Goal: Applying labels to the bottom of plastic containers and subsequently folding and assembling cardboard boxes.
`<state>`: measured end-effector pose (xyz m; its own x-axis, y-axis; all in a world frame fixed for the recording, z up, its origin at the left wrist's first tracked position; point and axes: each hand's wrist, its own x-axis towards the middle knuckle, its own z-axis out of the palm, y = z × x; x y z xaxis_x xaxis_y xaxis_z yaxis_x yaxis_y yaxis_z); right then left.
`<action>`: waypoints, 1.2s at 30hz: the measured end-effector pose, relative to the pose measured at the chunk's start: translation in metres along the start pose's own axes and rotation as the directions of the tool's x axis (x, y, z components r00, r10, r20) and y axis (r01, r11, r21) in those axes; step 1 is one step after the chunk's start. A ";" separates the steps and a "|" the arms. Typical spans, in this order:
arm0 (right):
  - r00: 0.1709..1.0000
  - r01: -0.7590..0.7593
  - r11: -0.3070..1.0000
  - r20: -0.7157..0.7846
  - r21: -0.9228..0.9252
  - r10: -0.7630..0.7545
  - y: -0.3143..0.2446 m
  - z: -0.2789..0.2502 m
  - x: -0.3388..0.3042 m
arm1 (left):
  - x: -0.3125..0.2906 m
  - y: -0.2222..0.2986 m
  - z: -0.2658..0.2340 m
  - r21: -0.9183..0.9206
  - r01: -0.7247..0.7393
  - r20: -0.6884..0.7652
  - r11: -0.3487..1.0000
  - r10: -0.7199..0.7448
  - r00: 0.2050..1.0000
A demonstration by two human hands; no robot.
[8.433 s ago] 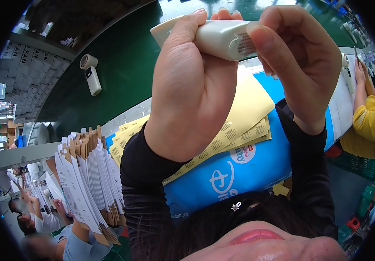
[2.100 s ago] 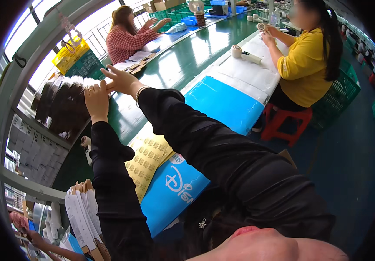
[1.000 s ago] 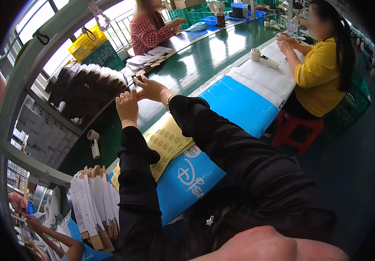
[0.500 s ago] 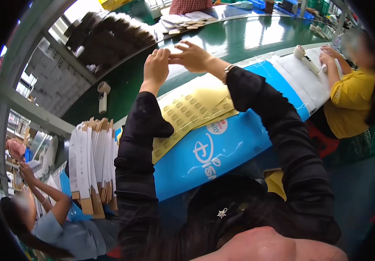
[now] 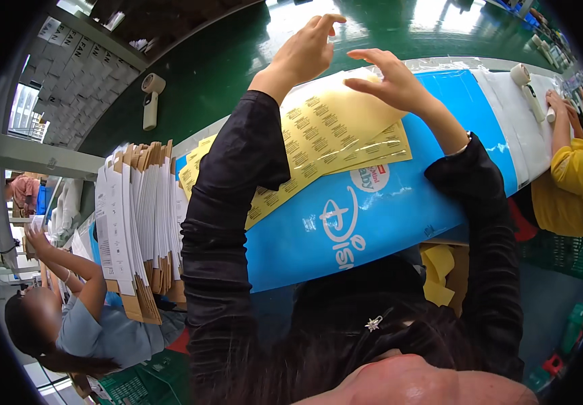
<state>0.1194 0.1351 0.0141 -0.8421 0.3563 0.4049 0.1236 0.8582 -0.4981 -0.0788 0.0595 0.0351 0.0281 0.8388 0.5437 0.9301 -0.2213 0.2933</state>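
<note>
Head view looks down over the person's black sleeves to a blue printed cover [image 5: 399, 223] spread on the green worktable [image 5: 237, 61], with a stack of yellow label sheets [image 5: 335, 135] lying across it. Half a second ago both hands were raised together above the sheets; now they have dropped closer and spread a little apart. The left hand [image 5: 303, 54] hovers over the far edge of the top sheet, fingers loosely curled and partly open, thumb and forefinger near each other; whether a small label sits between them I cannot tell. The right hand [image 5: 386, 84] is open, fingers splayed and bent, its fingertips at the upper right corner of the top sheet, where a glossy transparent film seems to lift from the paper; whether it actually pinches that film is unclear. My reading is that the reach toward the far shelf is over and the work is back at the sheets, with a peel at the corner just starting. To the left, a standing row of white and brown flat card packs [image 5: 139, 223] rests beside the sheets, and a white handheld scanner [image 5: 149, 101] lies farther out on the green surface. Another person in yellow [image 5: 568, 182] works at the right end, one in grey [image 5: 95, 324] at lower left.
</note>
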 end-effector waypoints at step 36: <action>0.987 -0.138 0.960 -0.051 0.245 0.155 0.003 -0.016 -0.027 | -0.041 0.058 0.014 -0.408 0.377 0.204 0.832 -0.319 0.925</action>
<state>0.1513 0.1341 0.0135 -0.7851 0.5030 0.3613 0.1060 0.6839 -0.7219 -0.0207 0.0191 0.0184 -0.1963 0.9484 0.2490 0.6348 -0.0706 0.7694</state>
